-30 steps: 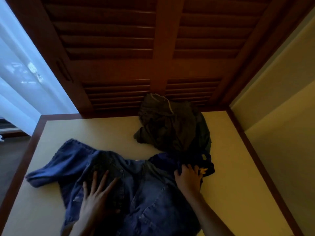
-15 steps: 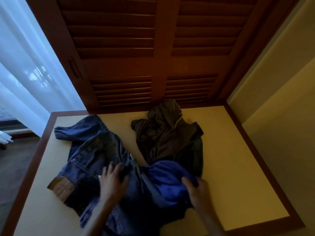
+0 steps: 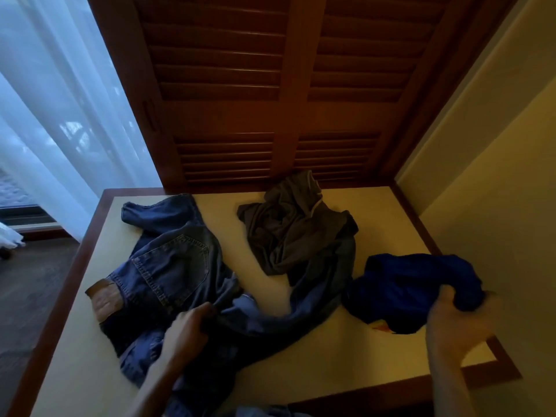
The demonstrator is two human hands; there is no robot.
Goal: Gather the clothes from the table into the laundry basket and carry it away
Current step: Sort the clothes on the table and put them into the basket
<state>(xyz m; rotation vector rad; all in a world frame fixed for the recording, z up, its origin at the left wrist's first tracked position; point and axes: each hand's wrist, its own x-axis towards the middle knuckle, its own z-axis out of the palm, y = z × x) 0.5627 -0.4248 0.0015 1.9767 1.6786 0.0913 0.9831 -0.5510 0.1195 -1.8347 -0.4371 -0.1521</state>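
Blue jeans (image 3: 171,266) lie spread over the left half of the cream table (image 3: 331,356), back pocket and leather patch facing up. My left hand (image 3: 188,332) grips the denim near the waist. A crumpled dark grey garment (image 3: 294,233) sits at the back middle, on one jeans leg. My right hand (image 3: 457,323) grips a bright blue garment (image 3: 412,284), bunched at the table's right side and partly over the rim. No laundry basket is in view.
Brown louvred doors (image 3: 270,100) rise right behind the table. A sheer white curtain (image 3: 54,115) hangs at the left over a dark floor. A cream wall (image 3: 496,176) closes the right side. The table has a raised brown wooden rim (image 3: 415,215).
My right hand has pulled the blue garment off the jeans and out to the right. My left hand went from resting flat on the jeans to gripping them. The view tilted up and back.
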